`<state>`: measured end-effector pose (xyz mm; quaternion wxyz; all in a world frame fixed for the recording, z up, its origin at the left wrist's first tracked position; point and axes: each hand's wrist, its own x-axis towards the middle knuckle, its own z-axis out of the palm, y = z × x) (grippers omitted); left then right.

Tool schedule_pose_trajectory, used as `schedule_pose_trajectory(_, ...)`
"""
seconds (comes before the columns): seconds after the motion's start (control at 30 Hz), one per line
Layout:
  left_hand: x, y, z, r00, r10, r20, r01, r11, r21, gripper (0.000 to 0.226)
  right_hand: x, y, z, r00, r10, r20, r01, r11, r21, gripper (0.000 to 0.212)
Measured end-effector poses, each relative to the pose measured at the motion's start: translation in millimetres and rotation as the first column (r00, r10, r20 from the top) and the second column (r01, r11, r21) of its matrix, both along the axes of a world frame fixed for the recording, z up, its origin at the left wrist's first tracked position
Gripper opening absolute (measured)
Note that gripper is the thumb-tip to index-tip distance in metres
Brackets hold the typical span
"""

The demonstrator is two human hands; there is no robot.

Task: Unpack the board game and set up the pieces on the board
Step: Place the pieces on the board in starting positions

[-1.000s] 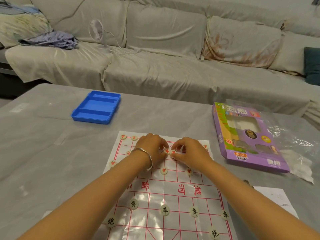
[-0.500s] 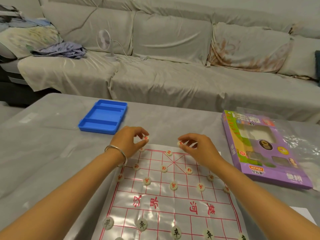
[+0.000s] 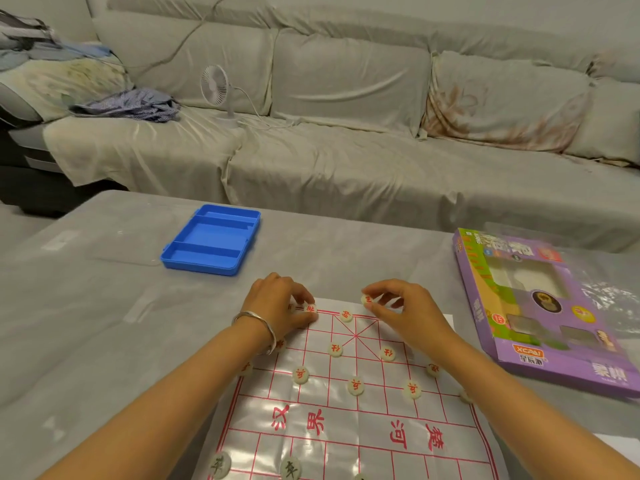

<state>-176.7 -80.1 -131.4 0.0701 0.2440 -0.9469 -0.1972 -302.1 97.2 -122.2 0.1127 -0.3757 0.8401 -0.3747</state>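
Observation:
A glossy paper board [image 3: 349, 424] with red grid lines lies on the grey table [image 3: 104, 323]. Several round white pieces with red characters stand on its far half, and black-lettered pieces [image 3: 290, 468] sit near the bottom edge. My left hand [image 3: 282, 303], with a silver bracelet at the wrist, pinches a red-lettered piece [image 3: 310, 308] down at the board's far row, left of centre. My right hand [image 3: 403, 311] pinches another red-lettered piece [image 3: 367, 299] at the far edge, right of the centre piece [image 3: 345, 315].
An open blue plastic tray [image 3: 211, 239] lies on the table behind the board to the left. A purple game box [image 3: 540, 317] with crinkled clear plastic [image 3: 609, 299] lies to the right. A covered sofa with a small white fan [image 3: 218, 88] stands beyond the table.
Both hands moved apart from the board's middle to the far row, each carrying a piece. The left hand has lowered its piece onto the far row. The view tilted up.

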Motion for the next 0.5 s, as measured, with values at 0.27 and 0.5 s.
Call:
schedule_pose_trajectory(0.27,3.8,-3.4,3.2,1.0,-0.006,0.017,0.006,0.999,0.032,0.035,-0.7,4.0,4.4,1.0,-0.005,-0.008,0.005,1.0,0.004,0.02)
schedule_pose_trajectory(0.5,2.8,-0.7,1.8,1.0,0.019,0.006,-0.019,0.999,0.027,0.034,-3.7,7.2,8.8,1.0,-0.007,-0.022,0.007,1.0,-0.005,0.022)
